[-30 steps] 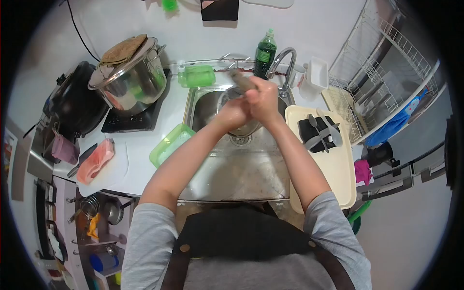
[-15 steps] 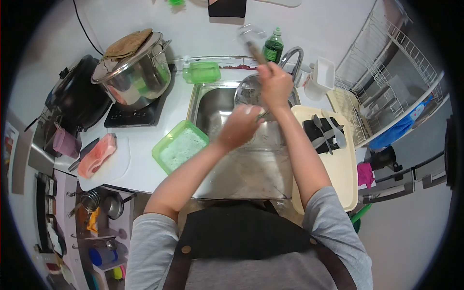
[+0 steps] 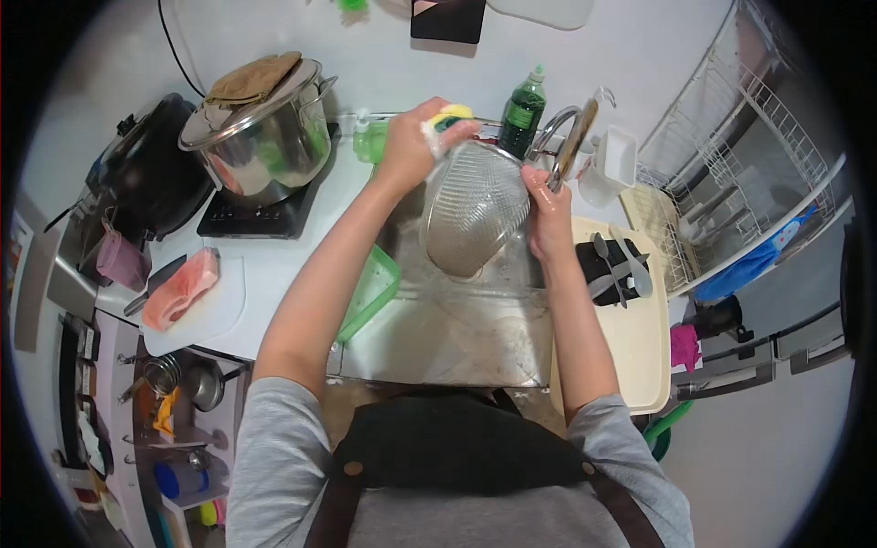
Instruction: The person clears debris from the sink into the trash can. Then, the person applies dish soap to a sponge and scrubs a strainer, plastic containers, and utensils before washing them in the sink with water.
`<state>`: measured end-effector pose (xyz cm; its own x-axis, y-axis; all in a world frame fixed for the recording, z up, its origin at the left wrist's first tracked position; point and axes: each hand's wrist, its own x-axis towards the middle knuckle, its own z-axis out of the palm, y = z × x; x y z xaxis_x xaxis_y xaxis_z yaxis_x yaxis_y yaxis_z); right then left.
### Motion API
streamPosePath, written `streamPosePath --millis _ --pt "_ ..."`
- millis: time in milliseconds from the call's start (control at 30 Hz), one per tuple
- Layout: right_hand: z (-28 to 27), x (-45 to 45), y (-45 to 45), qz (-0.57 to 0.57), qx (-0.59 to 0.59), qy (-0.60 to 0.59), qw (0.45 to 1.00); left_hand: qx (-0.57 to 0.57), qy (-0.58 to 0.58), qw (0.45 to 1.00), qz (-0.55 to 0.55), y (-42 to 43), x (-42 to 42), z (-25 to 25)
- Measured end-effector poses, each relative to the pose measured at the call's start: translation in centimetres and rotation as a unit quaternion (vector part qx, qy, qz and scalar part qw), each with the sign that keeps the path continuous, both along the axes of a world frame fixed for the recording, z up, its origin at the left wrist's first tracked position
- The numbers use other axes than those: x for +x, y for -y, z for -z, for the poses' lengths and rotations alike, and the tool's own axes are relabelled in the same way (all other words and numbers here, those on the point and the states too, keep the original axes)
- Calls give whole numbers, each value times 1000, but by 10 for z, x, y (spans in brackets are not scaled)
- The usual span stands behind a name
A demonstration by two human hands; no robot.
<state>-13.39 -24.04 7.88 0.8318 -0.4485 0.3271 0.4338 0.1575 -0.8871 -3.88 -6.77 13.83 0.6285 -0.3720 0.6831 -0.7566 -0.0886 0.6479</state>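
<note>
Over the sink (image 3: 402, 239) hangs a metal mesh strainer (image 3: 477, 212), its rounded side turned up toward me. My right hand (image 3: 551, 215) grips it at the rim where the wooden handle (image 3: 581, 137) begins; the handle points up and away beside the faucet (image 3: 546, 131). My left hand (image 3: 416, 142) is closed on a yellow and green sponge (image 3: 449, 116), with white suds on the fingers, at the strainer's upper left edge. A green container (image 3: 373, 292) with soapy water stands left of the sink, partly behind my left forearm.
Behind the sink stands a green soap bottle (image 3: 523, 116). On the right, a cream tray (image 3: 630, 365) bears utensils on a black item. To the left are a large steel pot (image 3: 265, 146) on a black cooktop (image 3: 260, 219) and raw meat (image 3: 183, 290) on a white board (image 3: 224, 310).
The strainer has turned so its mesh faces me, handle now at the right. My left hand has moved up and left, and the sponge in it now shows.
</note>
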Motion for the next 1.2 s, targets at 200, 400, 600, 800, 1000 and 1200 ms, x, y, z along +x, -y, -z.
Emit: streamPosePath --millis 200,400,600,800,1000,1200 --pt "19 7 -13 402 -129 -37 906 47 330 933 -132 40 -68 48" --pt "16 -9 -26 411 -233 30 881 -76 -190 975 -89 49 -25 61" --pt "17 3 -6 466 -221 -10 857 -75 172 977 -101 55 -64 68" --pt "-25 -10 1 429 -151 88 886 -141 -74 982 -98 45 -53 83" --pt "-36 -2 -21 374 -220 161 886 -428 -582 608 331 49 -56 105" --pt "-39 3 -8 422 -337 185 821 -358 -627 659 212 25 -63 109"
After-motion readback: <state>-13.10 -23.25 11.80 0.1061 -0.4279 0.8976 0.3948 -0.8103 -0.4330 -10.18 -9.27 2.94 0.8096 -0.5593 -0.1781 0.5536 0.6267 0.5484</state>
